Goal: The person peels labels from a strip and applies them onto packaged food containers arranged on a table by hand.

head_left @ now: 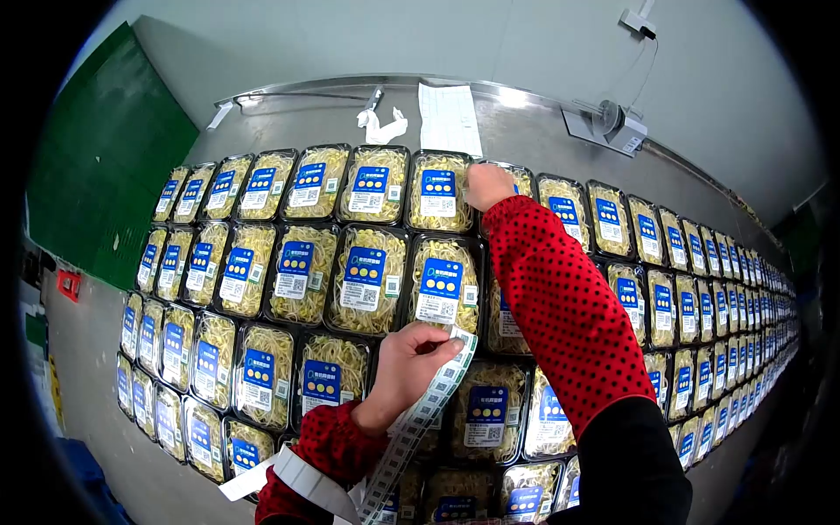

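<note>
My left hand (pixel 407 372) pinches the end of a strip of QR-code stickers (pixel 429 407) between thumb and fingers. The strip runs down past my wrist, and a white paper band (pixel 311 481) loops over that red dotted sleeve. My right hand (pixel 489 185) reaches to the far row, its fingers curled at the upper right edge of a tray of bean sprouts (pixel 437 199). Its fingertips are hidden, so whether a sticker is in them does not show. Closer to my left hand lies another sprout tray (pixel 442 282) with a blue label and a small QR sticker.
Rows of black sprout trays (pixel 372 184) cover the metal table (pixel 306 114). At the back lie a paper sheet (pixel 450 118), crumpled tissue (pixel 382 128) and a label-roll device (pixel 612 125). A green panel (pixel 109 149) stands at the left.
</note>
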The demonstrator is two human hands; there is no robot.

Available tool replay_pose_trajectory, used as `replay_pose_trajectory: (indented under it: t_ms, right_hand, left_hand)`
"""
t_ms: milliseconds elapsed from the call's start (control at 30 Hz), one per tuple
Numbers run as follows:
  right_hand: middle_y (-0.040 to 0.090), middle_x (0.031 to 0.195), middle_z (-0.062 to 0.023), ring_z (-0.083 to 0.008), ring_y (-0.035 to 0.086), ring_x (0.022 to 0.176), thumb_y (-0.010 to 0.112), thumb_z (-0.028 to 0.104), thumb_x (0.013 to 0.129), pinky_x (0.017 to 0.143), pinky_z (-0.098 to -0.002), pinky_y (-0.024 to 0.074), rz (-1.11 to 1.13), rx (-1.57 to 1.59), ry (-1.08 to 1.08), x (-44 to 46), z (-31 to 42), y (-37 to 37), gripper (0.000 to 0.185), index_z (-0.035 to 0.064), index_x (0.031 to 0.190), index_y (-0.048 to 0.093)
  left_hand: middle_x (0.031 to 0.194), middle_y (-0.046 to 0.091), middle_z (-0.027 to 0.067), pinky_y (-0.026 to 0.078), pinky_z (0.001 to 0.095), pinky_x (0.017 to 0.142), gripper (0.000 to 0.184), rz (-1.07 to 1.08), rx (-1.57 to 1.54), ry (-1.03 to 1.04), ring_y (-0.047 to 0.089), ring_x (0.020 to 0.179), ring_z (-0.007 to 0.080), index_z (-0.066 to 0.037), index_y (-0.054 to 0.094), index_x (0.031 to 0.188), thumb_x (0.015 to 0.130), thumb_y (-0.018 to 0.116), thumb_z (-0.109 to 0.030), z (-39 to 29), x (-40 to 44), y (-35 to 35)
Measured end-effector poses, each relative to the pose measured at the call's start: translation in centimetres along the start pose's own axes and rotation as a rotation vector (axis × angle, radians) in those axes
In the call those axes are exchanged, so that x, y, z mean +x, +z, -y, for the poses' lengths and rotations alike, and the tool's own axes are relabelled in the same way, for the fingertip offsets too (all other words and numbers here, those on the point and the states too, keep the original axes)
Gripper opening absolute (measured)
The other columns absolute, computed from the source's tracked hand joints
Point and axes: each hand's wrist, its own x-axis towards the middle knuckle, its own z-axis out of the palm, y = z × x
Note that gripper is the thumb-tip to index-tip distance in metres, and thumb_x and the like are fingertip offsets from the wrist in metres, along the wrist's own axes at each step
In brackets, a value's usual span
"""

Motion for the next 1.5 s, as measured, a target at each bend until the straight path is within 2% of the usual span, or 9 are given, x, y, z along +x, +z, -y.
replay_pose_trajectory:
  t_ms: [233,467,533,667,733,1067,1233,1333,1500]
  right_hand:
    - [0.066,0.098,-0.0256,-0.0408,0.063,0.095,0.058,0.017,0.073,0.084,-0.0441,0.0505,0.207,0.218,0.044,2.7,-3.1,1.9,0.031,0.0005,0.097,0.069]
    - [0.068,0.083,-0.0196,-0.0357,0.065,0.082,0.058,0.011,0.072,0.076,-0.0405,0.0513,0.075,0.280,-0.066,2.3,-3.7,2.5,0.022,0.0017,0.087,0.070]
    - [0.065,0.102,-0.0262,-0.0403,0.063,0.098,0.059,0.013,0.074,0.087,-0.0433,0.0507,0.168,0.121,0.084,1.8,-1.9,1.3,0.031,-0.0023,0.099,0.068]
    - [0.065,0.104,-0.0264,-0.0398,0.063,0.099,0.059,0.012,0.075,0.089,-0.0438,0.0504,0.243,0.208,0.271,1.1,-0.1,-0.7,0.031,-0.0042,0.100,0.067]
    - [0.065,0.062,-0.0185,-0.0269,0.067,0.058,0.059,0.010,0.072,0.061,-0.0376,0.0542,0.147,0.198,0.195,1.4,-0.7,0.1,0.021,-0.0087,0.065,0.063]
    - [0.060,0.055,-0.0122,-0.0170,0.057,0.046,0.067,0.012,0.070,0.043,-0.0310,0.0429,0.133,0.391,0.235,1.5,-2.4,2.0,0.022,-0.0071,0.062,0.061]
    - [0.054,0.054,-0.0081,-0.0147,0.050,0.044,0.068,0.014,0.071,0.040,-0.0309,0.0361,0.194,0.991,0.290,0.5,-1.9,0.6,0.021,-0.0061,0.066,0.061]
    - [0.056,0.055,-0.0091,-0.0154,0.051,0.046,0.069,0.014,0.071,0.041,-0.0318,0.0384,0.113,0.673,0.281,0.8,-2.2,2.4,0.024,-0.0087,0.068,0.062]
    - [0.066,0.067,-0.0198,-0.0332,0.065,0.062,0.071,0.020,0.070,0.061,-0.0404,0.0510,-0.041,0.258,0.140,1.6,-2.1,3.6,0.029,-0.0061,0.081,0.069]
  left_hand:
    - [0.084,0.066,0.0070,0.048,0.0238,0.066,0.015,0.019,-0.086,-0.026,0.060,0.075,0.0087,0.003,0.069,0.088,0.080,0.076,-0.008,0.7,0.4,-0.8]
    - [0.087,0.068,0.0088,0.050,0.0251,0.069,0.015,0.026,-0.158,-0.053,0.062,0.077,0.0114,0.003,0.069,0.089,0.080,0.075,-0.007,1.3,0.8,-0.7]
    - [0.088,0.067,0.0089,0.050,0.0248,0.070,0.015,0.024,-0.130,-0.029,0.062,0.078,0.0112,0.003,0.068,0.089,0.080,0.075,-0.007,1.2,0.7,-0.7]
    - [0.088,0.067,0.0087,0.050,0.0247,0.069,0.014,0.027,-0.157,-0.018,0.062,0.078,0.0107,0.003,0.068,0.088,0.080,0.075,-0.006,1.2,0.5,-0.7]
    - [0.087,0.067,0.0083,0.049,0.0249,0.069,0.013,0.034,-0.165,-0.016,0.062,0.077,0.0104,0.003,0.068,0.088,0.080,0.075,-0.005,1.0,0.3,-0.8]
    - [0.083,0.066,0.0072,0.048,0.0239,0.066,0.014,0.009,-0.175,0.019,0.060,0.074,0.0095,0.002,0.068,0.086,0.079,0.075,-0.006,1.3,-0.2,-1.1]
    - [0.083,0.066,0.0074,0.048,0.0241,0.065,0.013,0.007,-0.186,0.012,0.060,0.073,0.0095,0.003,0.068,0.085,0.079,0.075,-0.006,1.0,-0.3,-1.5]
    - [0.082,0.065,0.0071,0.048,0.0242,0.065,0.012,0.002,-0.213,0.001,0.060,0.074,0.0096,0.003,0.067,0.085,0.079,0.075,-0.005,1.3,-0.2,-1.4]
    - [0.084,0.065,0.0065,0.047,0.0239,0.065,0.013,-0.020,-0.137,-0.008,0.058,0.072,0.0091,0.002,0.068,0.087,0.079,0.074,-0.006,1.1,-0.3,-1.9]
